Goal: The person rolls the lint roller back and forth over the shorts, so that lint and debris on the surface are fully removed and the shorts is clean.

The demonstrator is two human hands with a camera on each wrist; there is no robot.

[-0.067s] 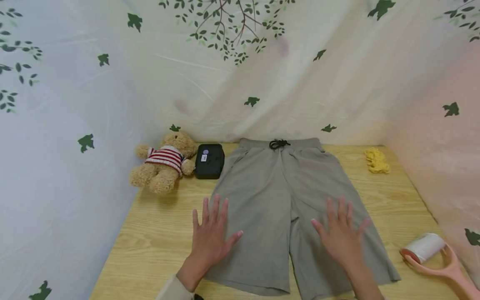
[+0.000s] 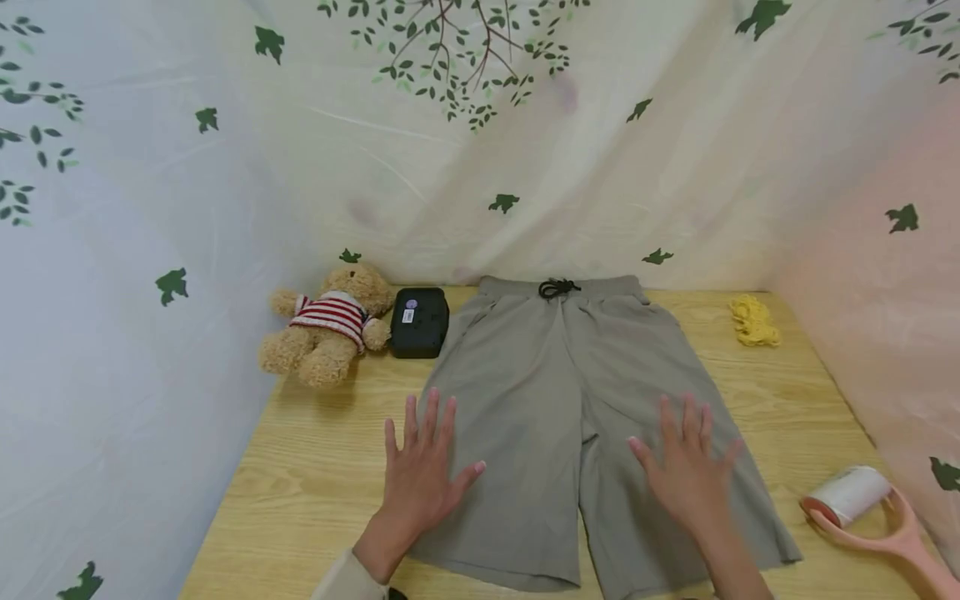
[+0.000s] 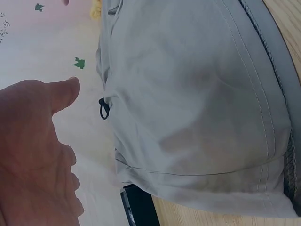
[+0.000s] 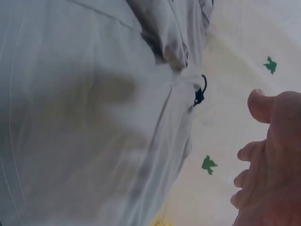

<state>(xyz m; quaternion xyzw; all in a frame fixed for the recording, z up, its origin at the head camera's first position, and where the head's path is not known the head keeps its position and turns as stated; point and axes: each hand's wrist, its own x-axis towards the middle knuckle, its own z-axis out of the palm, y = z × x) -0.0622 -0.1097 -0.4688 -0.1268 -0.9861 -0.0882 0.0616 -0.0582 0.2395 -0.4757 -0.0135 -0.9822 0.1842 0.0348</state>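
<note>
A pair of grey shorts (image 2: 517,400) lies spread flat, waistband at the far side, with a black drawstring (image 2: 558,288) tied in a bow. Over the shorts' left leg edge is my left hand (image 2: 422,479), fingers straight and spread, holding nothing. My right hand (image 2: 690,479) hovers above the other leg, fingers likewise spread and the palm facing down. Both wrist views show a hand's shadow on the grey cloth, with the left hand (image 3: 33,146) and right hand (image 4: 270,165) raised off it.
At the back left a teddy bear (image 2: 330,329) in a striped shirt lies beside a black case (image 2: 420,323). Yellow yarn (image 2: 753,321) sits at the back right. A lint roller (image 2: 851,496) with a pink handle lies at the right edge. Printed curtains (image 2: 450,192) enclose the wooden table (image 2: 300,467).
My right hand has shifted slightly to the right over the shorts. The left hand and the shorts look the same.
</note>
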